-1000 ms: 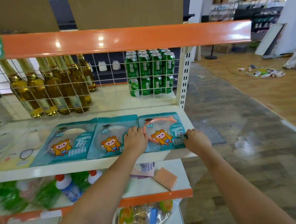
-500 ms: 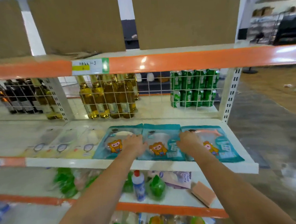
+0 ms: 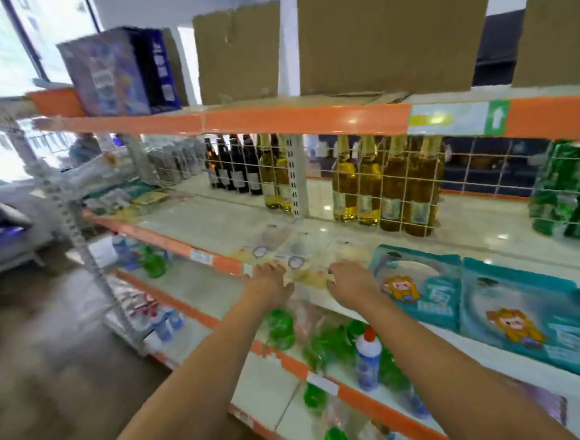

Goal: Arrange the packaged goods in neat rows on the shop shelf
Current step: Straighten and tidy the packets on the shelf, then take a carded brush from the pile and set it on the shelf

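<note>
teal packs [image 3: 515, 321] look lined up already; both hands, left hand [image 3: 268, 279] and right hand [image 3: 351, 280], rest flat with fingers loose on the pale packs [image 3: 294, 254], which probably still need straightening

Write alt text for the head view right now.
Both hands, left hand and right hand, rest on pale yellowish packets at the shelf front. Teal packets lie to their right, bottles behind wire mesh.

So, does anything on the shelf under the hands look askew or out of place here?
Nothing clearly stands out. The teal flat packets lie side by side along the white shelf, and both hands rest on pale yellowish packets that are too blurred to judge.
</note>
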{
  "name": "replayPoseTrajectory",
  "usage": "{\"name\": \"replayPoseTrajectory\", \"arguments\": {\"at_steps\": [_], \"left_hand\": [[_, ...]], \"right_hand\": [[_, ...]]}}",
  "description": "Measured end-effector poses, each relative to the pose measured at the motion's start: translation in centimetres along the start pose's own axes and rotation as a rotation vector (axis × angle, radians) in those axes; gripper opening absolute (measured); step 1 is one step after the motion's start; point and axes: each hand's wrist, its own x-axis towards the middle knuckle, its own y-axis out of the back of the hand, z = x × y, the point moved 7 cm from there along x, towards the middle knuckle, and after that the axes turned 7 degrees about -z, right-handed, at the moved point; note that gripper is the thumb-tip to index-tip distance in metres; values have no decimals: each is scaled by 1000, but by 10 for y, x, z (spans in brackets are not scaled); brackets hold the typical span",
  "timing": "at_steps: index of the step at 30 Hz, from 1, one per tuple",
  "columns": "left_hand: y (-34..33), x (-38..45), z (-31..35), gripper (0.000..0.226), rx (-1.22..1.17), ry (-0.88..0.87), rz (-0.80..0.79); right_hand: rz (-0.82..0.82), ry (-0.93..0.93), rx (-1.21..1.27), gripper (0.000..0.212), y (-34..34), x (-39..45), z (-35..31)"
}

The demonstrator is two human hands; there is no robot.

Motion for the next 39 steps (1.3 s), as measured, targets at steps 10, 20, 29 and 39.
{"name": "replayPoseTrajectory", "arguments": {"at_steps": [10,20,29,39], "left_hand": [[23,19,-127,45,-198,92,171],[20,59,-216,47,-207,276,127],[39,88,-291,48,-211,472,181],[31,91,-397,44,-317,598,190]], "right_hand": [[30,211,33,38,-10,78,-140],[-19,405,-68,35,-23,166,-234],[61,584,-46,36,-9,231,-310],[-26,669,12,34,-36,275,-407]]}}
